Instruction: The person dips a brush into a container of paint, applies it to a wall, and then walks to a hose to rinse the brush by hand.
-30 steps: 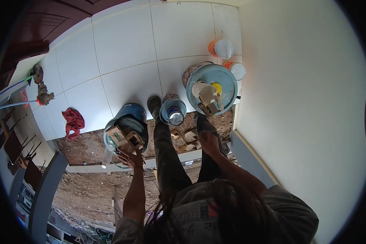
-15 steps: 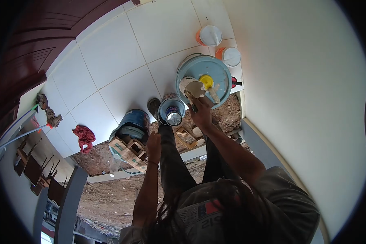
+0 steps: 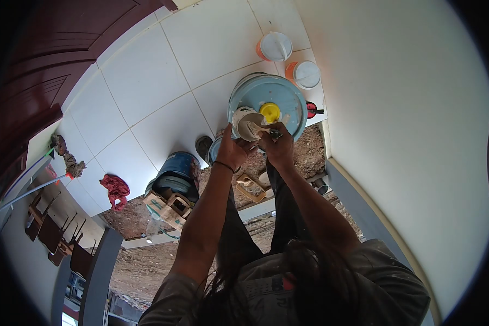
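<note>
My left hand [image 3: 234, 151] cups the near side of a white tub [image 3: 239, 115], thumb along its left wall and fingers around its lower edge. The tub's inside is coated with off-white paint or filler. My right hand [image 3: 277, 148] grips the dark handle of a paintbrush, whose pale, coated head [image 3: 257, 129] lies over the tub's mouth. Under the tub is a large light-blue lid [image 3: 294, 103] on a bucket, bearing a yellow lid [image 3: 270, 112] beside the tub. A whitish piece on the lid is partly hidden by my right hand.
Two orange-and-white tubs [image 3: 275, 46] stand beyond the bucket, near the wall. A red-and-black item [image 3: 312, 110] lies beside it. Left of my legs are a blue bucket [image 3: 180, 164] and cardboard [image 3: 165, 211]. A red cloth [image 3: 114, 190] lies on the tiles; a yellow tray [image 3: 250, 188] sits between my feet.
My left hand has moved up and right from beside my leg to the white tub. My right hand has shifted slightly right, and the paintbrush now lies more sideways across the tub's mouth.
</note>
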Available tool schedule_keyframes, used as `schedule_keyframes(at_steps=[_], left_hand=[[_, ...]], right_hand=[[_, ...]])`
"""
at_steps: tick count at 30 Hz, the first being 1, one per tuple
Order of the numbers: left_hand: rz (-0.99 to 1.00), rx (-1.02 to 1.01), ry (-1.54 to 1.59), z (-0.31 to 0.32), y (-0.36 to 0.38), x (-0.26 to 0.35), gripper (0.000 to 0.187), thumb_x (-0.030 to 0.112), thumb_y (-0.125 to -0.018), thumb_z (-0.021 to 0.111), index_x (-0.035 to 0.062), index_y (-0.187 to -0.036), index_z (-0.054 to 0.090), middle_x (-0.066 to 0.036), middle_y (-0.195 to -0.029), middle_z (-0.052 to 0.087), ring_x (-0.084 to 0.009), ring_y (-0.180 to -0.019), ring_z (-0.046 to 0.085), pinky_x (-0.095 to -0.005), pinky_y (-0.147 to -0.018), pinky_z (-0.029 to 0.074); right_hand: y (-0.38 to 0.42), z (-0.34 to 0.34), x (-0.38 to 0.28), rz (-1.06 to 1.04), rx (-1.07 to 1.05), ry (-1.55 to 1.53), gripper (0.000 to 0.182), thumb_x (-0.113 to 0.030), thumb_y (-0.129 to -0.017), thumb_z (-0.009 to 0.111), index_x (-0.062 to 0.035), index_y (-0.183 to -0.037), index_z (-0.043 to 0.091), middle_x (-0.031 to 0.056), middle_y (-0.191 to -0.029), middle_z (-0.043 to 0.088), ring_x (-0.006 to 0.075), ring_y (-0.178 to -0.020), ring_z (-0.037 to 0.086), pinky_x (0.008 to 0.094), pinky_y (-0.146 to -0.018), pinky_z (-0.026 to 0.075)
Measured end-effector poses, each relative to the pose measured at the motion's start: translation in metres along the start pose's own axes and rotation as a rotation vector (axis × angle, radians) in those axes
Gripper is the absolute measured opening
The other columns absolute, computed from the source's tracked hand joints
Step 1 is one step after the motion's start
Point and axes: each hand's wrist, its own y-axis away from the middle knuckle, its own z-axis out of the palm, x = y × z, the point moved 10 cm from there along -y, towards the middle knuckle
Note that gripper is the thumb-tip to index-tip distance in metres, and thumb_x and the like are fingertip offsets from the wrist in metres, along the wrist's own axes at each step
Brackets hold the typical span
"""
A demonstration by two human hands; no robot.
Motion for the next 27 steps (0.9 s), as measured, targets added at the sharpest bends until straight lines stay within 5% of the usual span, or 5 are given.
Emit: schedule_keyframes(at_steps=[3, 5, 10, 21, 27], left_hand=[[-0.040, 0.042, 0.008, -0.003, -0.013, 0.006, 0.075, 0.061, -0.094, 0.053, 0.0021, -0.139, 0.041, -0.018, -0.132, 0.055, -0.0323, -0.119, 0.058, -0.0517, -0.100, 0.046], [-0.041, -0.112, -0.043, 0.011, -0.018, 0.009, 0.068, 0.057, -0.097, 0.049, 0.0049, -0.140, 0.045, -0.019, -0.139, 0.052, -0.0338, -0.126, 0.054, -0.0533, -0.105, 0.045], [-0.001, -0.117, -0.136, 0.025, -0.026, 0.013, 0.060, 0.054, -0.100, 0.044, 0.0103, -0.140, 0.047, -0.014, -0.137, 0.054, -0.0319, -0.126, 0.054, -0.0498, -0.103, 0.048], [-0.031, -0.074, -0.100, 0.025, -0.033, 0.014, 0.051, 0.052, -0.098, 0.047, 0.0158, -0.133, 0.056, -0.007, -0.132, 0.061, -0.0271, -0.120, 0.058, -0.0464, -0.103, 0.047], [-0.022, -0.087, -0.061, 0.020, -0.024, 0.012, 0.051, 0.049, -0.098, 0.048, 0.0139, -0.134, 0.054, -0.009, -0.132, 0.060, -0.0276, -0.119, 0.059, -0.0439, -0.097, 0.051]], right_hand=[[-0.005, 0.006, 0.004, -0.009, -0.047, -0.018, 0.026, -0.018, -0.083, 0.075, 0.0016, -0.098, 0.066, 0.0156, -0.083, 0.072, 0.0248, -0.080, 0.071, 0.0352, -0.070, 0.054], [-0.007, 0.008, 0.013, 0.031, -0.053, -0.050, 0.027, -0.019, -0.082, 0.075, 0.0021, -0.097, 0.066, 0.0155, -0.081, 0.071, 0.0243, -0.078, 0.071, 0.0347, -0.069, 0.053], [-0.011, 0.004, 0.032, 0.145, -0.047, -0.144, 0.027, -0.019, -0.081, 0.075, 0.0028, -0.094, 0.067, 0.0153, -0.080, 0.071, 0.0235, -0.074, 0.070, 0.0338, -0.067, 0.052], [-0.008, 0.006, 0.009, -0.013, -0.027, 0.044, 0.034, -0.027, -0.082, 0.074, -0.0011, -0.102, 0.065, 0.0196, -0.077, 0.070, 0.0339, -0.069, 0.070, 0.0411, -0.071, 0.052], [-0.001, 0.010, -0.001, -0.023, -0.097, 0.141, 0.032, -0.027, -0.083, 0.073, -0.0018, -0.102, 0.065, 0.0177, -0.074, 0.069, 0.0308, -0.070, 0.070, 0.0405, -0.070, 0.051]])
